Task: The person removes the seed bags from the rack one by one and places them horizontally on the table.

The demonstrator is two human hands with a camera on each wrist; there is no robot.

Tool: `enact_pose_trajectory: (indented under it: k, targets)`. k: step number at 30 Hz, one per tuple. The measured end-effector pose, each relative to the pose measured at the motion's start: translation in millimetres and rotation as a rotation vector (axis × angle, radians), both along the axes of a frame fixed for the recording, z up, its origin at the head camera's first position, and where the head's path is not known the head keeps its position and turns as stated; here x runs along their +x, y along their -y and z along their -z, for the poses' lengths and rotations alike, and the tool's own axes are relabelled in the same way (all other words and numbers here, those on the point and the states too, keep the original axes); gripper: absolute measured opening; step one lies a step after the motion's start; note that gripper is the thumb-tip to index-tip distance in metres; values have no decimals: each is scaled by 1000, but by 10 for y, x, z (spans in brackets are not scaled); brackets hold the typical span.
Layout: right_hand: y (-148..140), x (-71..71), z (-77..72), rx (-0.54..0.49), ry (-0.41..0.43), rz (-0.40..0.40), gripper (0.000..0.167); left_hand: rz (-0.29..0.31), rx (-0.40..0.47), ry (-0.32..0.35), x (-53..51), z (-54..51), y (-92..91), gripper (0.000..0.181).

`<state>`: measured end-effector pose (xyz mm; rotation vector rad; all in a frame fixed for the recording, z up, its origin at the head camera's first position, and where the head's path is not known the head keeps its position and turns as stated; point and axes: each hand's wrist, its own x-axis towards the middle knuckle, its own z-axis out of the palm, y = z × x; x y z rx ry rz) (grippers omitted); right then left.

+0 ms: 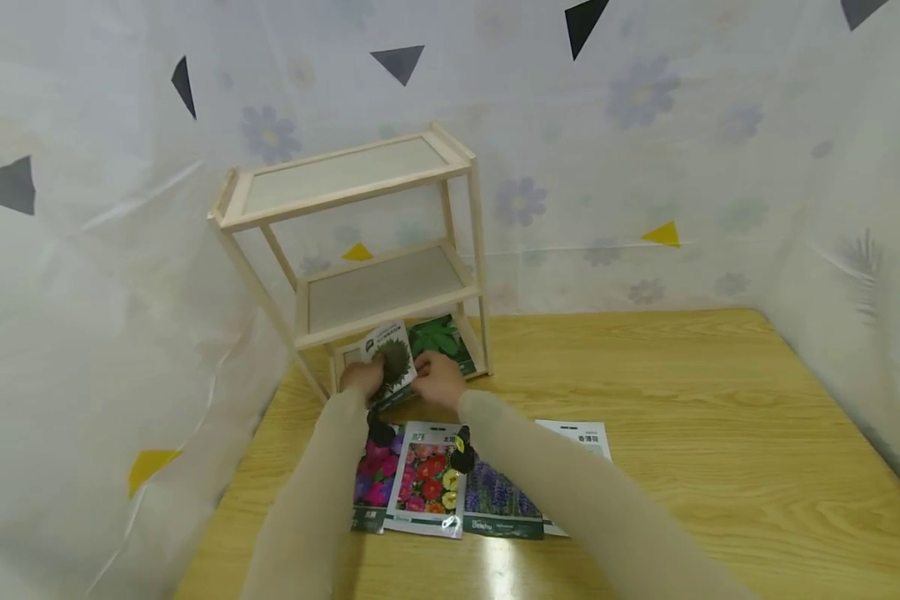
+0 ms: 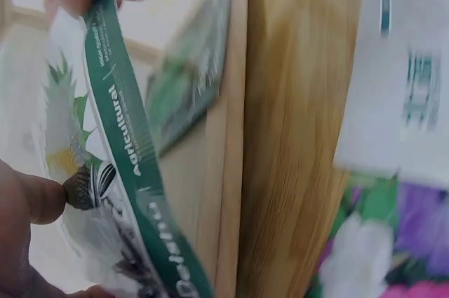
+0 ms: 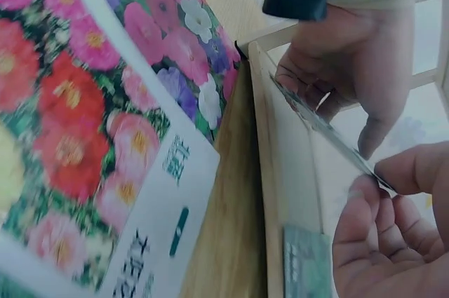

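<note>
Both hands hold one seed packet (image 1: 392, 346) at the bottom level of a small wooden shelf rack (image 1: 257, 279). It is white with a spiky plant picture and a green bottom band, and it stands tilted. My left hand (image 1: 363, 377) grips its left side, thumb on the printed face (image 2: 59, 193). On the right, my right hand (image 1: 439, 381) pinches the packet's lower corner between thumb and fingers, clearest in the right wrist view. Beside it, a green-leaf seed packet (image 1: 442, 335) lies on the bottom shelf, partly hidden by the right hand.
On the wooden table (image 1: 645, 375), in front of the rack, lie seed packets in a row: pink-purple flowers (image 1: 375, 475), red and yellow flowers (image 1: 425, 475), purple spikes (image 1: 498, 500) and a white one (image 1: 592, 435). Forearms partly cover them. The rack's middle shelf (image 1: 386, 287) overhangs the hands.
</note>
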<state>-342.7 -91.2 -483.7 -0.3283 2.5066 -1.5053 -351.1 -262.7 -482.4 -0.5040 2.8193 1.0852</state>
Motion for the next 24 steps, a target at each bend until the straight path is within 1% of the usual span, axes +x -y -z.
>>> enact_pose_trajectory:
  k: [2, 5, 7, 10, 12, 16, 18, 20, 24]
  targets:
    - [-81, 8, 9, 9, -14, -20, 28, -25, 25, -55, 25, 24, -48, 69]
    - [-201, 71, -18, -21, -7, -51, 26, -49, 81, -128, 84, 48, -106, 68]
    - [-268, 125, -54, -51, 7, -67, 24, -50, 129, -171, 133, 77, -133, 66]
    - [-346, 195, -89, -131, 52, -86, 23, -44, 212, -214, 226, 106, -170, 60]
    - [-381, 225, -94, -186, 91, -100, 23, -40, 272, -224, 272, 128, -186, 56]
    - [-447, 268, -85, -288, 176, -134, 29, -35, 402, -228, 367, 117, -207, 46]
    - [-501, 288, -89, -294, 182, -145, 34, -21, 468, -230, 417, 94, -228, 44]
    - [-564, 309, -104, -284, 174, -151, 40, -9, 501, -240, 482, 55, -260, 41]
    - [-710, 336, -139, -272, 150, -165, 48, 24, 532, -295, 611, -16, -347, 31]
